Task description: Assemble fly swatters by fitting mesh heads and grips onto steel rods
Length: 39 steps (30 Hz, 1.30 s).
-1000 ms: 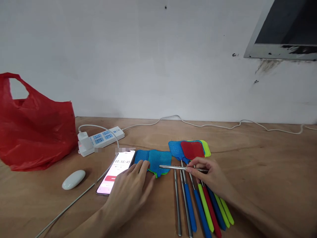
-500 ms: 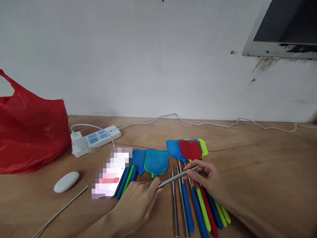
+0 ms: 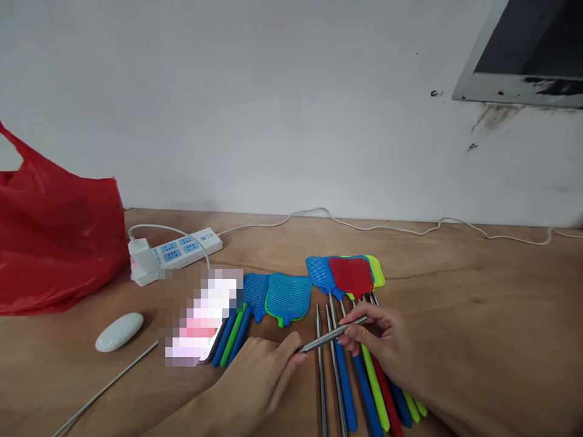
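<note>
Silver, smooth and slim, slanting up to the right: clasping the rod in both hands, with the left hand wrapped round the lower end and the right hand pinching near the upper end, thumb against fingers. Crossing above two steel tubes now, in front of the mesh heads; too hard to tell whether touching. Shining along the length, hiding the lower tip inside the left palm. Hemmed in at the right hand by a fan of blue, lime and red handles, at the left hand by the phone and three more handles. Opening out wide over bare table to the right, and back behind the heads as far as the cable by the wall.
</note>
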Available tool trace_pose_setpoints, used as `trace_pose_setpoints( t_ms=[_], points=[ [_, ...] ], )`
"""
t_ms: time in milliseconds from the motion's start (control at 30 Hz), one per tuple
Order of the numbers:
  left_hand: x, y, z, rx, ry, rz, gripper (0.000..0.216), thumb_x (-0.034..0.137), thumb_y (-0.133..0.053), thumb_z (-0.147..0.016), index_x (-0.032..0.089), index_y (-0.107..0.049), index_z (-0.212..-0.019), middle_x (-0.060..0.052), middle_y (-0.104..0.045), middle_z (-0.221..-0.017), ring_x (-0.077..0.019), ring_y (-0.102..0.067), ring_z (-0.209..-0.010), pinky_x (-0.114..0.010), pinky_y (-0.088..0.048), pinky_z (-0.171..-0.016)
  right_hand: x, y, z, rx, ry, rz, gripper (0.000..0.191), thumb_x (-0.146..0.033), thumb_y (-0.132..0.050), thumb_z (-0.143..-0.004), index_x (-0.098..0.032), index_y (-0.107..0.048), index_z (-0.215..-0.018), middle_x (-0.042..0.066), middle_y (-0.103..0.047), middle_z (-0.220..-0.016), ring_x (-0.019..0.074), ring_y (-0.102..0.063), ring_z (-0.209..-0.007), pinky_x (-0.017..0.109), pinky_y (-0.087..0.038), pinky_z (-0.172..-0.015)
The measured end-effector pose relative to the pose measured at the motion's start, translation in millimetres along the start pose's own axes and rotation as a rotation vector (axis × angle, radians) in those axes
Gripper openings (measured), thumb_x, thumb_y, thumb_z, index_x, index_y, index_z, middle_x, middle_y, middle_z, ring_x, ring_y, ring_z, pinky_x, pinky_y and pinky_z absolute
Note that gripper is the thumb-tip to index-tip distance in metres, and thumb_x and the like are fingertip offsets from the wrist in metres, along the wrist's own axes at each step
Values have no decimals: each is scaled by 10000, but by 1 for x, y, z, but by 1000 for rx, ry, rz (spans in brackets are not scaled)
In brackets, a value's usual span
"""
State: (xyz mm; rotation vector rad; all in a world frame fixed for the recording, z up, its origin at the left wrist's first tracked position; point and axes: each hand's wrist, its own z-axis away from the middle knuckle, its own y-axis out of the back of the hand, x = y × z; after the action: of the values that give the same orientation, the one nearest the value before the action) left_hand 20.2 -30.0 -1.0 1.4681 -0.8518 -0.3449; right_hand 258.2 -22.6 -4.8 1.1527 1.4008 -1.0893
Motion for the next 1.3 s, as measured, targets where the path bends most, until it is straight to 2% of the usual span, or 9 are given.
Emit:
trace_pose_setpoints(
  t_ms=[200, 367, 567, 700, 800, 900, 1100, 1200, 1300],
  points=[
    [-1, 1, 3, -15, 66, 198, 358, 328, -195, -1065, 237, -434, -816, -4, -599, -664, -200, -580, -564, -316, -275, -524, -2, 2, -1, 113, 61, 29, 303, -476, -772, -770, -190, -673, -744, 16, -692, -570, 127, -604, -466, 227, -505, -440],
    [-2, 2, 6, -2, 98, 270, 367, 345, -198, -1071, 232, -452, -831, -5, -601, -706, -195, -586, -620, -305, -328, -573, -3, 10, -6, 115, 67, 24, 302, -475, -769, -776, -195, -660, -747, 15, -684, -579, 140, -611, -482, 242, -519, -453],
    [-3, -2, 9, 31, 69, 285, 430, 397, -138, -1068, 235, -437, -804, -6, -582, -684, -191, -574, -599, -306, -359, -576, 0, 26, -9, 210, 81, -11, 255, -437, -765, -800, -214, -642, -807, -3, -669, -617, 151, -615, -549, 248, -521, -505],
    [-1, -6, 12, 50, 76, 308, 404, 399, -165, -1068, 236, -437, -818, -3, -598, -699, -185, -588, -615, -306, -362, -581, -4, 21, -7, 154, 92, 17, 297, -503, -568, -933, -215, -633, -903, 14, -665, -707, 151, -587, -554, 258, -486, -496],
    [2, -6, 12, 64, 108, 315, 378, 405, -198, -1067, 238, -433, -822, 7, -580, -686, -180, -575, -597, -301, -356, -567, -5, 16, -6, 166, 102, 51, 327, -514, -467, -978, -230, -617, -1032, -4, -626, -667, 155, -568, -544, 257, -461, -479],
    [3, -4, 12, 98, 131, 303, 376, 410, -204, -1063, 239, -439, -825, 10, -556, -667, -184, -564, -584, -299, -358, -560, -1, 16, -8, 290, 150, 64, 269, -481, -580, -933, -243, -618, -1055, -40, -580, -608, 144, -550, -523, 248, -466, -482],
    [4, -3, 11, 157, 143, 298, 372, 400, -205, -1067, 241, -471, -861, 6, -585, -686, -186, -578, -593, -293, -371, -562, 4, 18, -11, 493, 173, 31, 293, -405, -786, -779, -225, -679, -985, 17, -738, -778, 170, -652, -638, 279, -538, -574],
    [3, -2, 11, 141, 145, 288, 380, 392, -193, -1070, 240, -484, -879, 2, -598, -698, -189, -586, -593, -295, -374, -558, 3, 19, -12, 499, 170, 18, 303, -409, -774, -787, -229, -687, -1016, 37, -764, -835, 184, -674, -667, 299, -547, -600],
    [3, -4, 12, 188, 148, 265, 409, 408, -158, -1071, 240, -503, -930, -11, -629, -708, -207, -610, -614, -303, -383, -564, 2, 20, -12, 439, 184, 57, 319, -443, -712, -834, -219, -682, -1059, 38, -748, -777, 167, -627, -602, 288, -515, -553]
  ],
)
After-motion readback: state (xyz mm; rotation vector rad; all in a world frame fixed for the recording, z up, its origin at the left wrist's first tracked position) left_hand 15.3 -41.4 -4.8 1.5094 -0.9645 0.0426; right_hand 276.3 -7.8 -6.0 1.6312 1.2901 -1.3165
